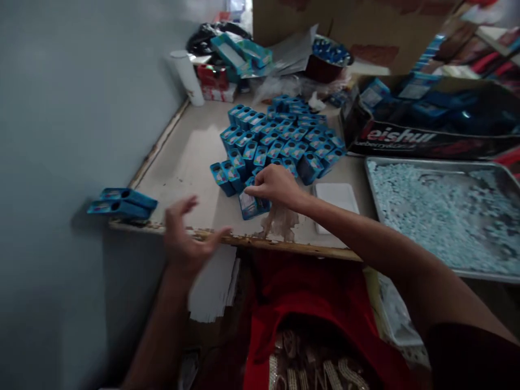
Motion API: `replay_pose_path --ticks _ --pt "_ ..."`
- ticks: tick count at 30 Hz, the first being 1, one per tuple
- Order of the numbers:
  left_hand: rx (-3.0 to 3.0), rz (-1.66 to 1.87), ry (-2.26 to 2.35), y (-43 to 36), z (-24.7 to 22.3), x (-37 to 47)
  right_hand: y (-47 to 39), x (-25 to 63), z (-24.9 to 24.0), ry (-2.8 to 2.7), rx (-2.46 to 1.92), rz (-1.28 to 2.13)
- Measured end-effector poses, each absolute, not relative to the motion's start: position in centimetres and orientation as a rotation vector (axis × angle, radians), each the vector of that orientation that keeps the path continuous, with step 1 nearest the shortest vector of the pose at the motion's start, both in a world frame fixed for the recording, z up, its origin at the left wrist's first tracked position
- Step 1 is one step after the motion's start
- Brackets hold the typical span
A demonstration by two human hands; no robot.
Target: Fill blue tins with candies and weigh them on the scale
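Small blue box [252, 207] lies at the front edge of the cluster of blue boxes [276, 135], the landmark here. Right hand [278, 187] on it, fingers curled in; whether they pinch it, cannot tell. Left hand [184, 235] left of the cluster, nearer the wearer, blurred, thumb and fingers spread wide, holding nothing. Right of cluster: white slab [335, 201], then metal tray [442, 272] of pale-blue pieces. Farther left: two blue boxes [124, 205] at the table corner.

Right hand [278, 187] on a small blue box [252, 206] beside grouped blue boxes [280, 135]; left hand [189, 238] open, empty, near the table [182, 162] edge.
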State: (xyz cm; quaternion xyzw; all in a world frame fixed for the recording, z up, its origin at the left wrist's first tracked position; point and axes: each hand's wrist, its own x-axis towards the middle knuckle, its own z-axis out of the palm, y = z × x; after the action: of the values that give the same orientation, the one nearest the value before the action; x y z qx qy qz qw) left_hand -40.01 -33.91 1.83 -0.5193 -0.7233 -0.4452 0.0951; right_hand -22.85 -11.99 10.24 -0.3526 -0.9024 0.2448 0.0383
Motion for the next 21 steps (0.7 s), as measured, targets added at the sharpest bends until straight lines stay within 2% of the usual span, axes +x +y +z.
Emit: replay_pose_path --ticks 3,6,11,15,19,21 --pt "-1.524 -1.431 -2.202 -29.3 0.0 -28.0 -11.9 -18.5 11.3 -2.613 -1.142 0.970" --pt "-1.527 -1.475 -2.184 -24.4 -0.4 -21.2 -10.8 -14.0 12.5 -2.598 -1.164 0.971" --pt "-1.851 -1.816 -2.218 -17.1 0.0 -18.4 -3.0 -3.1 12.4 -2.521 -1.338 0.907" --pt "-2.151 -1.985 -2.298 -12.8 -2.1 -16.7 3.3 8.4 9.1 -2.633 -1.701 0.570" --pt "-2.259 -2.169 -2.190 -11.3 -4.8 -15.9 1.5 17.5 5.7 -2.812 -1.950 0.539" --pt "-2.328 -2.238 -2.103 -11.2 -5.6 -16.4 -1.5 20.4 4.5 -2.851 -2.034 0.374"
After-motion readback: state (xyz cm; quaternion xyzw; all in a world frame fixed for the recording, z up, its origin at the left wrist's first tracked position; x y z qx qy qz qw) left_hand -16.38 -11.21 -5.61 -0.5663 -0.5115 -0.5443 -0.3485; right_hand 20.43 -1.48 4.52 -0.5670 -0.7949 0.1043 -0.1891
